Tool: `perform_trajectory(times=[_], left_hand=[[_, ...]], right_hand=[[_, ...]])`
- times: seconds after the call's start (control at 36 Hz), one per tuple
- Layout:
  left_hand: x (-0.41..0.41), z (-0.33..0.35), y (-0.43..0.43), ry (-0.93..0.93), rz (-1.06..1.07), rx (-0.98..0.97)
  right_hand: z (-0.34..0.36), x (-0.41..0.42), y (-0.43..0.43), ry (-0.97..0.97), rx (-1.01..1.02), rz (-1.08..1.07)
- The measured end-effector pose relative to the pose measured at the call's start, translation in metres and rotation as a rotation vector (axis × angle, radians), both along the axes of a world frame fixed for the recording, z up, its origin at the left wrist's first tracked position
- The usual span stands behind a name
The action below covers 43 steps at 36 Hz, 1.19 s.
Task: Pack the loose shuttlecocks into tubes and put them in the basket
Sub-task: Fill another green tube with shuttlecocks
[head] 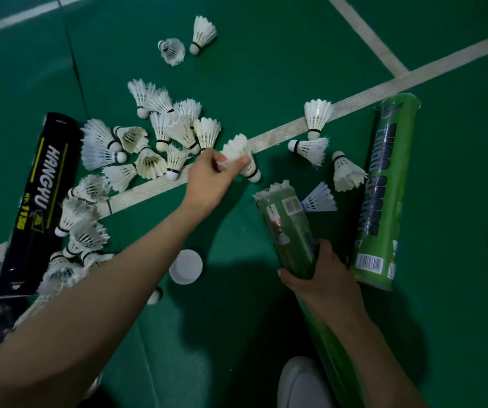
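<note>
We see left hand (pixel 210 178) pinching a shuttlecock (pixel 238 148); right hand (pixel 322 278) grips green tube (pixel 288 228); black HANGYU tube (pixel 42 195) at 9 o'clock.

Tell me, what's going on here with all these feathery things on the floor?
A person is gathering shuttlecocks off a green court floor. Their left grip, a bare hand, pinches one white shuttlecock by its feathers, just over the white line. The right grip holds a green tube with feathers poking from its open end. Many loose shuttlecocks lie scattered; a second green tube, a black tube and a white cap lie nearby. No basket shows.
</note>
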<state>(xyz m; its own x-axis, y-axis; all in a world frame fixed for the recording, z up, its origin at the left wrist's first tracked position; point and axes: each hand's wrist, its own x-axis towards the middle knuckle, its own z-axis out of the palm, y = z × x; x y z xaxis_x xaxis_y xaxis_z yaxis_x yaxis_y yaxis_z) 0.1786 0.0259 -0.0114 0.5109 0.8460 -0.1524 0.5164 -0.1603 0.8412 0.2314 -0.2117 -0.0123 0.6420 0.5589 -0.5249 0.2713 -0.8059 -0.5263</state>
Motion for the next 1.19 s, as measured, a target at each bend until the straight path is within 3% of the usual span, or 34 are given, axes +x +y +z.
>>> perform_trajectory(times=[0.14,0.28,0.39,0.53,0.69,0.83,1.03,1.19], left_hand=[[-0.029,0.011,-0.008,-0.209,0.096,-0.263],[-0.048,0.019,-0.02,-0.18,-0.037,-0.331],[-0.061,0.025,-0.033,-0.13,-0.077,-0.256],[-0.075,0.031,-0.043,-0.226,-0.131,-0.466],[-0.092,0.033,-0.045,-0.092,-0.36,-0.332],[-0.089,0.033,-0.055,0.001,-0.44,-0.369],[-0.078,0.025,-0.048,0.017,-0.457,-0.456],[-0.051,0.006,-0.011,0.098,-0.246,-0.271]], right_hand=[[0.006,-0.013,-0.002,-0.036,0.006,0.096],[0.015,-0.028,-0.005,-0.065,0.081,0.142],[0.022,-0.035,-0.005,-0.071,0.104,0.164],[0.026,-0.042,-0.01,-0.072,0.119,0.201],[0.027,-0.046,-0.012,-0.054,0.081,0.215],[0.027,-0.051,0.003,-0.066,0.054,0.253],[0.02,-0.044,0.014,-0.059,-0.023,0.245],[0.015,-0.032,0.029,-0.131,-0.052,0.234]])
